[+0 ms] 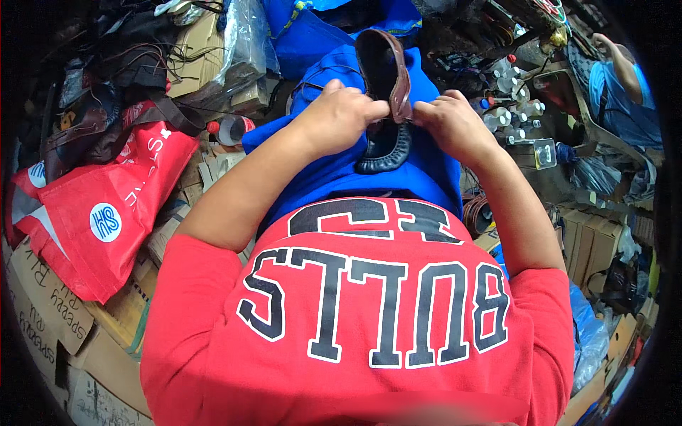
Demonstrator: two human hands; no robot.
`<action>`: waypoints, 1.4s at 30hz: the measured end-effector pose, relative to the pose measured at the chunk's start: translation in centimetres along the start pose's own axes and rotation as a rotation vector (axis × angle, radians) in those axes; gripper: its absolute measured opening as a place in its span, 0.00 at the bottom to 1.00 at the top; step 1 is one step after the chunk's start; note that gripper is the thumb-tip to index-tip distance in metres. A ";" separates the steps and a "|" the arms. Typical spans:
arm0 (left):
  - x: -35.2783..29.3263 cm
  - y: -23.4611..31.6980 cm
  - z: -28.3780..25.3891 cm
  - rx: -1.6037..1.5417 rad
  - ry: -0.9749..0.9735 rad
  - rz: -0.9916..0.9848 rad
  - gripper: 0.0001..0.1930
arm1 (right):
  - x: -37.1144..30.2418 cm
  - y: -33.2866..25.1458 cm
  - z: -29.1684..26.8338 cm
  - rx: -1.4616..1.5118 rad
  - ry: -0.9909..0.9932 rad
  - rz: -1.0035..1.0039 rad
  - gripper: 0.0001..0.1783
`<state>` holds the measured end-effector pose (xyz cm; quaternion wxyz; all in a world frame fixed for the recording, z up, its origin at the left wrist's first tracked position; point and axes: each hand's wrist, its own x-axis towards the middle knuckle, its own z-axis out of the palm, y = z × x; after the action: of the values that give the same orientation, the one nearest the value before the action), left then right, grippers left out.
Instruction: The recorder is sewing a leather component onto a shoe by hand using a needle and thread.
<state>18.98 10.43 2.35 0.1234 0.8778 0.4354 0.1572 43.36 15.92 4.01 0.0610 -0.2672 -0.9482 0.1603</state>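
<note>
A leather shoe upper (385,157) lies over the blue cloth (431,153) on my lap, its rounded black end with a puckered edge toward me. Its long brown band (400,74) loops up and away from me. My left hand (339,117) is closed, fingertips pinched at the left side of the shoe upper. Opposite it, my right hand (455,124) is closed too, thumb and finger pressed against the brown leather at the right side. Any thread or small tool between the fingers is too small to make out.
At left lies a red bag (106,206) over cardboard boxes (53,298), near a dark-filled bottle (231,130). Several small bottles (522,110) stand at right, by a clear square container (545,153). Beyond, a person in a blue shirt (618,96) sits. Cartons (590,238) are stacked at right.
</note>
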 end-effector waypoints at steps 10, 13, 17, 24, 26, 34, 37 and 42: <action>-12.5 -6.5 -8.0 -1.064 0.726 -0.477 0.02 | -10.2 6.6 -3.8 1.248 0.713 0.634 0.08; -7.6 -5.1 -9.4 -1.509 0.707 -0.118 0.04 | -5.9 5.2 -4.3 1.702 0.843 0.282 0.10; -3.1 1.5 -11.3 -1.763 0.601 0.030 0.10 | 0.2 -4.2 -8.3 1.941 0.910 0.343 0.15; -8.3 -0.5 -7.9 -0.306 0.158 -0.400 0.15 | -7.8 2.7 -4.2 0.465 0.284 0.452 0.22; -11.0 -2.9 -8.9 0.122 0.045 -0.516 0.15 | -10.6 4.8 -5.5 0.097 0.023 0.660 0.21; -18.3 -6.6 -15.0 0.449 0.237 -0.972 0.22 | -20.2 15.7 -3.9 -0.117 0.041 0.933 0.25; -18.3 -6.3 -15.7 0.624 0.229 -0.958 0.22 | -19.8 16.3 -3.0 -0.129 0.077 0.906 0.24; -20.4 -8.3 -15.6 0.620 0.227 -0.934 0.20 | -22.3 18.3 -0.2 -0.167 0.047 0.908 0.24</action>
<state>-4.64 0.20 10.30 -0.1310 0.5650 0.8134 0.0443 71.24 19.02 -2.67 -0.0158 -0.6630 -0.7432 0.0881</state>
